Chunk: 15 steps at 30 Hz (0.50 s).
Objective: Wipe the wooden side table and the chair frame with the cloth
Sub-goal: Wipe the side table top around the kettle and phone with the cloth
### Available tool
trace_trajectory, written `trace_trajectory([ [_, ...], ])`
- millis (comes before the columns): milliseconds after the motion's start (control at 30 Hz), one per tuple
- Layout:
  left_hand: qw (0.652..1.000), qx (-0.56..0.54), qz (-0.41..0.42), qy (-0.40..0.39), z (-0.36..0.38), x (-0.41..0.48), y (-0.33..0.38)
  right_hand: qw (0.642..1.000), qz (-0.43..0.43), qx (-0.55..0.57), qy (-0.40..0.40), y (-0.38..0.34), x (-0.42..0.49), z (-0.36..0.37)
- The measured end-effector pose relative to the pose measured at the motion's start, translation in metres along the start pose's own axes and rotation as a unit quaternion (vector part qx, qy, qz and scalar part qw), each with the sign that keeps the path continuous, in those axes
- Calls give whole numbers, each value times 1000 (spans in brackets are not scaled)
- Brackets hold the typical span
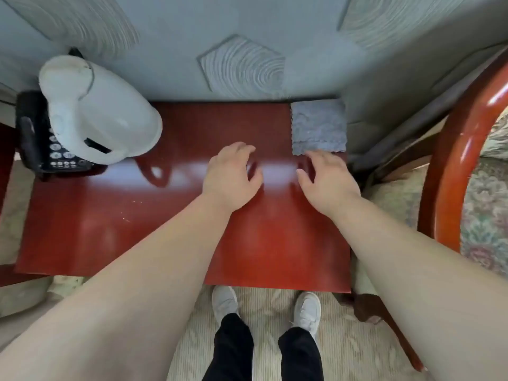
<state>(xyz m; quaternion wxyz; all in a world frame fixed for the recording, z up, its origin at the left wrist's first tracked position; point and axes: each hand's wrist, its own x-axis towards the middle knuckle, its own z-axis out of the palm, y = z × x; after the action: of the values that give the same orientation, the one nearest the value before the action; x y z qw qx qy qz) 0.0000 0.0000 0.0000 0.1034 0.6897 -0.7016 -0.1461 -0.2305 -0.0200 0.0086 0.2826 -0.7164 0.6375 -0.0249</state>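
**Operator:** The cloth (318,127) is folded into a grey square and lies on the far right corner of the bench (176,224), up against the wall. Neither hand grips it, so by my reading the wiping has not begun.

**Observer:** Where do you have the hands?

**Operator:** Both are over the middle of the red wooden top. My right hand (324,179) is open, fingers spread and loosely curled, its fingertips just at the near edge of the cloth; I cannot tell whether they touch it. My left hand (233,176) is open too and empty, just beside the right and well clear of the cloth.

**Observer:** Anything to show part of the top was already wiped?

**Operator:** No. The surface is glossy and throws back glare, and I see a few pale specks left of centre near the front. That proves nothing, but I judge the bench as still to do.

**Observer:** What stands in the way?

**Operator:** A white kettle (99,111) sits at the far left, and a black telephone (46,141) lies partly behind it at the left edge. I expect I will have to wipe around them or move them.

**Observer:** And the chair?

**Operator:** The chair frame (464,138) curves up just right of the bench, apart from both hands. It looks untouched, so both parts of the job remain.
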Motion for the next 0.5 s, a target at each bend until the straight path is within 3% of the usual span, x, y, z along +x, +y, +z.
trace_trajectory([
  [200, 998, 44, -27, -32, 31, 31, -13, 996, -11, -50, 75, 21, 51, 15],
  [333, 997, 64, -28, -32, 51, 48, -11, 980, -7, -74, 184, 22, 75, 23],
  [500, 996, 91, -20, -9, 67, 48, -12, 976, -32, -82, 202, 27, 99, 31],
])
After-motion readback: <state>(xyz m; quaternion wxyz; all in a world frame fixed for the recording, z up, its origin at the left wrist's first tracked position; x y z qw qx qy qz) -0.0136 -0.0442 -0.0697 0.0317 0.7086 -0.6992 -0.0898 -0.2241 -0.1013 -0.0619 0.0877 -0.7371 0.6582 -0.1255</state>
